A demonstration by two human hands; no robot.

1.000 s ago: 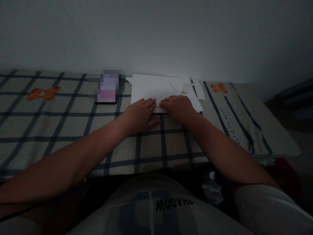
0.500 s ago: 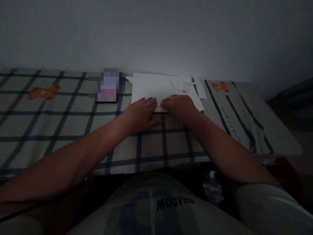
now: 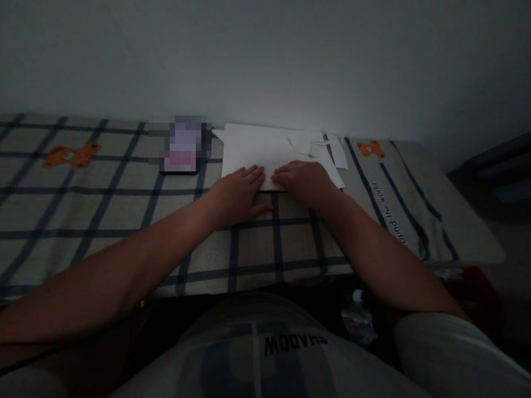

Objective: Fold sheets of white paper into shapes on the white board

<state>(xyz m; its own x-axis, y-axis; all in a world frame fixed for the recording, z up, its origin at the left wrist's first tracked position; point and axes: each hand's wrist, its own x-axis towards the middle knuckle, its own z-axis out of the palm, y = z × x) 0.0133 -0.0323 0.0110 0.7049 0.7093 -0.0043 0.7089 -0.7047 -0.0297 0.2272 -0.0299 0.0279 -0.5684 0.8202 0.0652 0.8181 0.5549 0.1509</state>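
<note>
White sheets of paper [image 3: 253, 143] lie stacked on the cloth-covered table, close to the wall. My left hand [image 3: 238, 193] rests flat over the near left edge of the paper, fingers stretched out and thumb apart on the cloth. Pressed on the near right part of the paper is my right hand [image 3: 305, 179], palm down with its fingers stretched toward the left one; its thumb is hidden. Torn paper scraps [image 3: 317, 146] sit on the sheets just beyond my right hand.
A phone [image 3: 182, 149], its screen blurred out, stands left of the paper. The checked tablecloth [image 3: 103, 210] covers the table up to the grey wall [image 3: 265, 61]. Below the table's near edge, at right, is a clear plastic bottle [image 3: 359, 318] with a white cap.
Both hands stay on the paper in almost the same place. The whole view has shifted very slightly.
</note>
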